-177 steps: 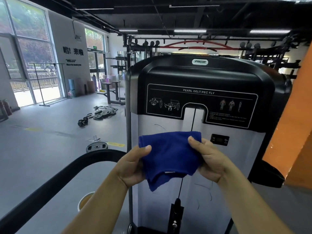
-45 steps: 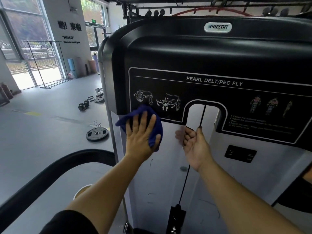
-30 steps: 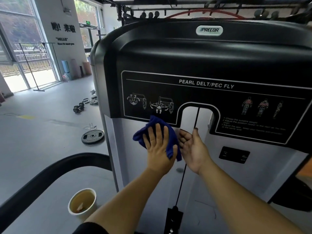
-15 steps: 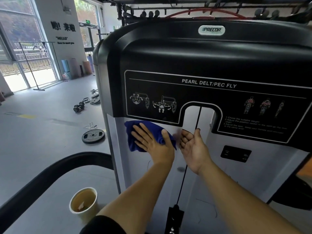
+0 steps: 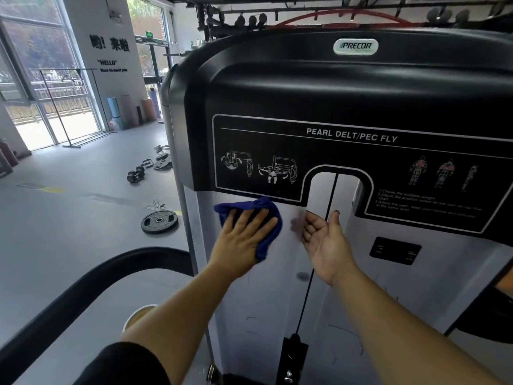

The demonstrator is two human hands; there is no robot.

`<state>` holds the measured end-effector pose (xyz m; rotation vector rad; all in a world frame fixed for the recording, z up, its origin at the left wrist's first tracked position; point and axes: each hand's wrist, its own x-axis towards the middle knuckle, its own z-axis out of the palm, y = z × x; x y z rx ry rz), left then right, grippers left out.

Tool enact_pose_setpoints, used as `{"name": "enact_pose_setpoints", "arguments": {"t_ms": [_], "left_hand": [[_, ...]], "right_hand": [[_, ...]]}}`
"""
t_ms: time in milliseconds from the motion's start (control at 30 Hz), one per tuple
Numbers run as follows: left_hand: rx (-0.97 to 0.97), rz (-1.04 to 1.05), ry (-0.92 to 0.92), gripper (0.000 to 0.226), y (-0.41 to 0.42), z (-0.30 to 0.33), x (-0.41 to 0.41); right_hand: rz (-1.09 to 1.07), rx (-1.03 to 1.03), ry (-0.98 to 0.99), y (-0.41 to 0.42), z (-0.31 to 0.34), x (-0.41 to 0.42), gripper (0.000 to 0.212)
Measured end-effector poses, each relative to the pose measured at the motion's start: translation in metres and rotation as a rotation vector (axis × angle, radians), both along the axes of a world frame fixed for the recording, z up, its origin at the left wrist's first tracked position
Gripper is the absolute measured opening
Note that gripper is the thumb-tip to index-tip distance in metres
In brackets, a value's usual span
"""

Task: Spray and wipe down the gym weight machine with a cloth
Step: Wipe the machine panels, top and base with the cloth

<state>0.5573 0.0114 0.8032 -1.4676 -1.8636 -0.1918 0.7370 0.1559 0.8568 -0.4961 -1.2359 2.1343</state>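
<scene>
The weight machine (image 5: 347, 87) fills the view, with a black top cover and a silver lower panel (image 5: 244, 295). A blue cloth (image 5: 266, 215) lies flat on the silver panel, just under the black cover's left edge. My left hand (image 5: 241, 240) presses it there with straight, spread fingers. My right hand (image 5: 324, 240) is beside it, palm turned up, fingers loosely curled near the black cable (image 5: 308, 287), holding nothing. No spray bottle is in view.
A curved black padded bar (image 5: 69, 295) crosses the lower left. A cup of brown liquid (image 5: 138, 315) stands below my left forearm. A weight plate (image 5: 159, 222) and dumbbells (image 5: 135, 174) lie on the grey floor to the left.
My left hand slid the cloth right and slightly down on the silver panel, fingers now pointing upward. My right hand stayed beside the cable.
</scene>
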Motion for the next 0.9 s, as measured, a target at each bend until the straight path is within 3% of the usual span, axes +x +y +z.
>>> {"name": "enact_pose_setpoints", "arguments": {"t_ms": [100,200,367,433,533,667,800,900], "left_hand": [[0.090,0.106,-0.124,0.090,-0.018,0.002,-0.021],[0.281,0.255,-0.410,0.081,-0.015,0.002,-0.010],[0.738,0.248,-1.082,0.082,0.045,0.023,0.057],[0.845,0.235,-1.164,0.085,0.064,0.030,0.078],[0.824,0.194,-1.119,0.088,0.077,0.031,0.095],[0.637,0.070,-1.019,0.084,0.075,0.028,0.107],[0.387,0.039,-0.592,0.083,0.068,0.010,0.098],[0.199,-0.033,-0.287,0.097,0.055,-0.001,0.074]], "right_hand": [[0.003,0.008,-0.012,-0.001,0.000,0.001,0.079],[0.006,0.011,-0.024,-0.003,-0.001,0.001,0.080],[-0.013,0.018,-0.046,-0.004,0.001,0.000,0.075],[-0.020,0.012,-0.048,-0.003,0.001,0.001,0.074],[-0.028,-0.010,-0.035,-0.002,0.000,0.003,0.077],[-0.013,-0.057,-0.019,-0.004,0.000,0.006,0.085],[0.013,-0.059,-0.011,-0.008,0.003,0.010,0.086],[0.006,-0.046,0.007,-0.009,0.004,0.011,0.084]]}}
